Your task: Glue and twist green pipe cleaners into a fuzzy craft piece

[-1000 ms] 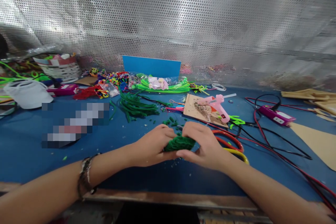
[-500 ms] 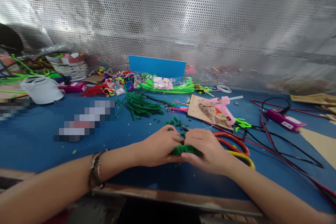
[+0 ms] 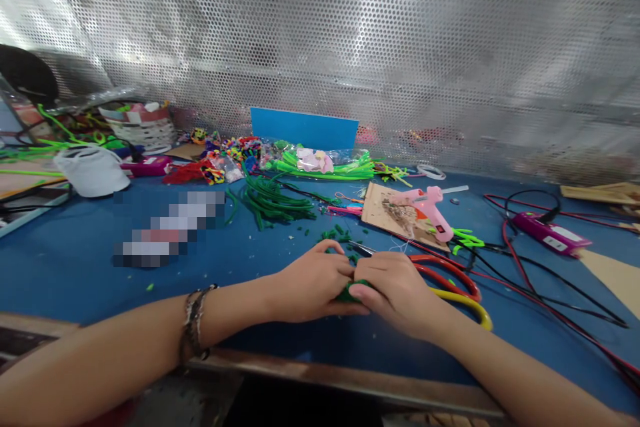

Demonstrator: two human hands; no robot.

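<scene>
From my remote seat I see, nearest, the left hand (image 3: 310,280) and the right hand (image 3: 400,287) meeting over the blue bench top (image 3: 240,253); both are curled closed, gripping a fuzzy green piece (image 3: 346,293) between them, thumbs to the near side, I judge to keep so soft a thing from slipping; most of it is hidden from me. Just beyond lie stubby green clippings (image 3: 337,235) and a slim metal blade (image 3: 363,249); at right, a smooth red loop (image 3: 470,278) and a yellow one rest by the wrist, probably for easy reach. Farther, limp dark green stems (image 3: 275,203) fan out; a pink glue gun (image 3: 435,213) sits on stained cardboard (image 3: 375,210), likely to catch drips; farthest, a flat blue panel (image 3: 305,127) stands before perforated metal (image 3: 320,33).
</scene>
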